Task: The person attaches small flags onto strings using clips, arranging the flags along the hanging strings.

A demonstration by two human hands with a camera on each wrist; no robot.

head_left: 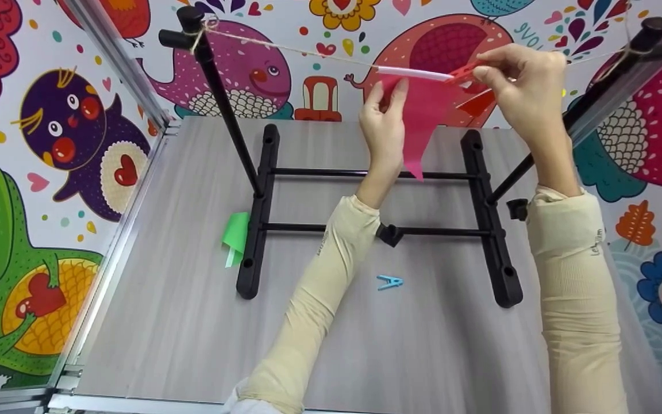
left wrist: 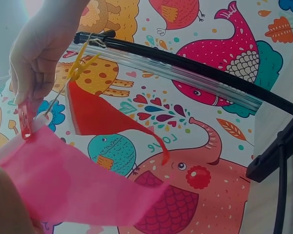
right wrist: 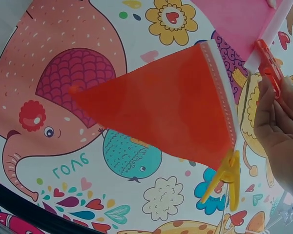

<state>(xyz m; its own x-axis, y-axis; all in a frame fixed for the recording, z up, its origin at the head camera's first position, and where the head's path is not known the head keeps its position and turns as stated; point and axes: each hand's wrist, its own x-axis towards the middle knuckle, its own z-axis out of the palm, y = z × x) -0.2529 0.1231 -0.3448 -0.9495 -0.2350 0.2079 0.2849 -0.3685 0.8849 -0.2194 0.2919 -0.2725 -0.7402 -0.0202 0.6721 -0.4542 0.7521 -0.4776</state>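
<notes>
My left hand [head_left: 385, 129] pinches the white top edge of a pink pennant [head_left: 426, 112] against the string [head_left: 293, 49], thumb and fingers near its left end. My right hand [head_left: 532, 95] grips a red clothespin [right wrist: 268, 68] between thumb and fingers, its tip over the pennant's right top corner. The pennant's point hangs downward. Beyond my right hand, a red-orange pennant [right wrist: 161, 105] hangs from the same string with a yellow clothespin [right wrist: 228, 180] at one corner. In the left wrist view, part of my left hand blocks the near end of the pink pennant.
A black frame with two uprights [head_left: 224, 98] carries the string. On the table [head_left: 164, 322] lie a blue clothespin [head_left: 389, 282] in front of the frame and a green pennant [head_left: 236, 236] beside its left foot. Printed walls [head_left: 78, 132] enclose the back and sides.
</notes>
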